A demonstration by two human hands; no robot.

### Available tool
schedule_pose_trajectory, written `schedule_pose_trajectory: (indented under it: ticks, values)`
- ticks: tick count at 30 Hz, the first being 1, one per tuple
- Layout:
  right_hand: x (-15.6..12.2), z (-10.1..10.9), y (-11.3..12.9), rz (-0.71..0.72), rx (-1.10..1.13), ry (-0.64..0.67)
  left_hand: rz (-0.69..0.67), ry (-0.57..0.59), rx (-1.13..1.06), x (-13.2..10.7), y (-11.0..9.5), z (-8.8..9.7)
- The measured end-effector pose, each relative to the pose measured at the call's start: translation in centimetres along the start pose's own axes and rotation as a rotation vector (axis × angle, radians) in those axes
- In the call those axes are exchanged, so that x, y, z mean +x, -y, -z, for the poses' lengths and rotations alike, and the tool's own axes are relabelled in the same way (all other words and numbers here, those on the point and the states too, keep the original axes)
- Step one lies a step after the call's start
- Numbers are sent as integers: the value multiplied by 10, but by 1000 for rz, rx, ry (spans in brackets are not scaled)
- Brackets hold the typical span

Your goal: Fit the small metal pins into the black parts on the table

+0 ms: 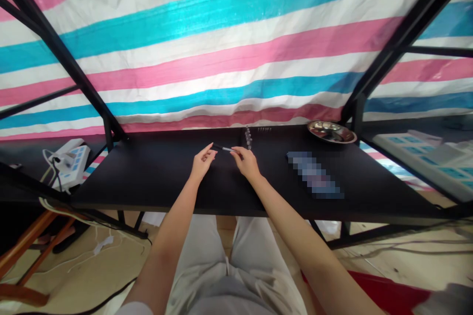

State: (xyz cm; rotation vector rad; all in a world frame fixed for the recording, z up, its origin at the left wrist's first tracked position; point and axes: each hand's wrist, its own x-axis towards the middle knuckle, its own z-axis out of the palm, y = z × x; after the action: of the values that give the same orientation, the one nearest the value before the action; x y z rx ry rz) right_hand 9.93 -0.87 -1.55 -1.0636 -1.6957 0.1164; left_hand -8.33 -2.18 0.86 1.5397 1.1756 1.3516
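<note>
A slim pen (223,148), black on its left part and clear or silvery on its right, spans the gap between my hands just over the black tabletop (155,167). My left hand (202,160) pinches the black end between thumb and fingertips. At the other end, the fingers of my right hand (245,160) are closed on the clear part. Just behind my right hand lies a line of small shiny clear-grey pieces (248,137). A row of tiny pieces (264,129) is set out near the back edge; both are too small to name.
A shiny metal dish (331,132) sits at the back right corner. Nearer lies a blurred-out bluish flat item (314,175). Black frame posts (74,69) and a striped sheet (236,59) bound the table. A white power strip (76,165) with cables is at left.
</note>
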Motion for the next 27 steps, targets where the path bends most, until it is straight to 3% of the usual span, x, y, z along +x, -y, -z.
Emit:
schedule_pose_trajectory:
  ticks: [7, 12, 15, 21, 27]
  values:
    - [-1, 0, -3, -21, 39, -6, -237, 258, 345, -10, 4, -8]
    - [-2, 2, -3, -59, 67, -20, -336, 325, 424, -11, 4, -8]
    - [-2, 3, -2, -70, 80, -35, -375, 273, 417, -10, 4, -9]
    - [-1, 4, 3, -14, 115, 14, -378, -58, 316, -7, 1, -11]
    - [1, 7, 11, 71, 184, 8, -348, -91, 290, -7, -1, -11]
